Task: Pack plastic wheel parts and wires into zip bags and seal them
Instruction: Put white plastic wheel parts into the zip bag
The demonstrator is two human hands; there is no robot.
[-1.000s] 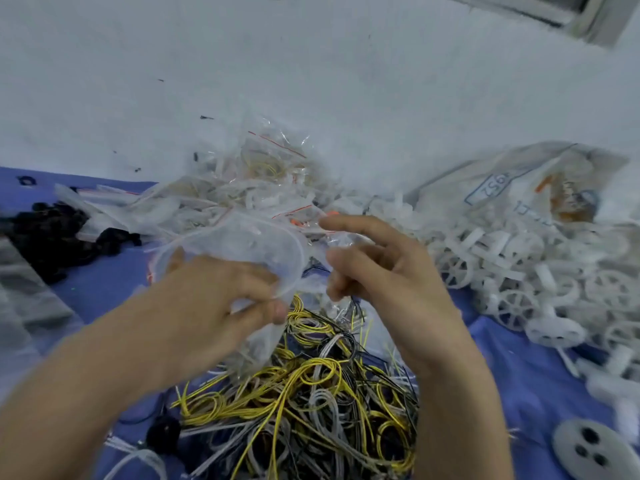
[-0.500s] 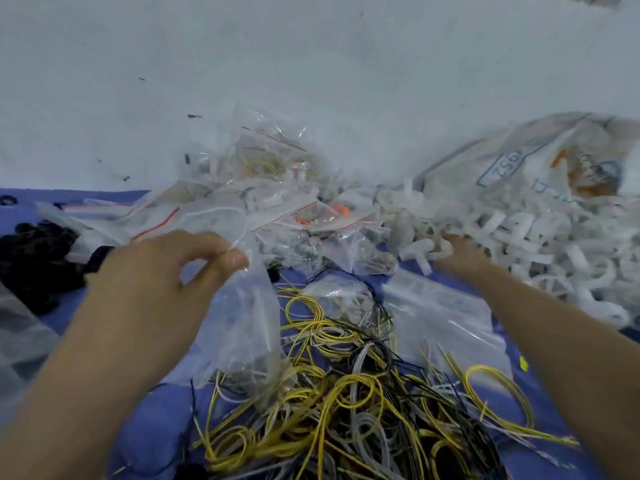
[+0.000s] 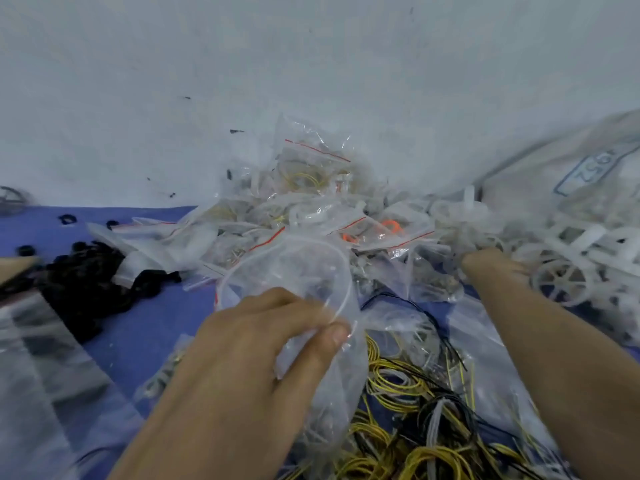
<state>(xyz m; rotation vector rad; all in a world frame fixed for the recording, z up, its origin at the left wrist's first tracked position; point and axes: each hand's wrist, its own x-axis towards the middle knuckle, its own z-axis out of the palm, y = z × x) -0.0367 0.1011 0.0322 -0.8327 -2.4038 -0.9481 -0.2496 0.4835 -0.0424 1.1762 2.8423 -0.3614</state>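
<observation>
Clear, crinkled zip bag (image 3: 298, 268) hangs from the left hand's (image 3: 256, 344) thumb-and-finger pinch. Its mouth, flat half a second ago, now gapes in a ring just beyond the grip. Right hand (image 3: 485, 261) stays sunk among white wheel parts (image 3: 561, 278), fingers hidden, so I can't tell its hold.

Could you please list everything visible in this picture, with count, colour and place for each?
open zip bag: one, clear, centre
filled zip bags: many, clear with red strips, heaped by the wall
plastic wheels: many, white, right
wires: tangle, yellow, black and white, front centre
small parts: heap, black, left
sack: one, whitish, far right
cloth: one, blue, underneath everything
left hand: one, pinching the open zip bag
right hand: one, reaching into the plastic wheels, fingers hidden
</observation>
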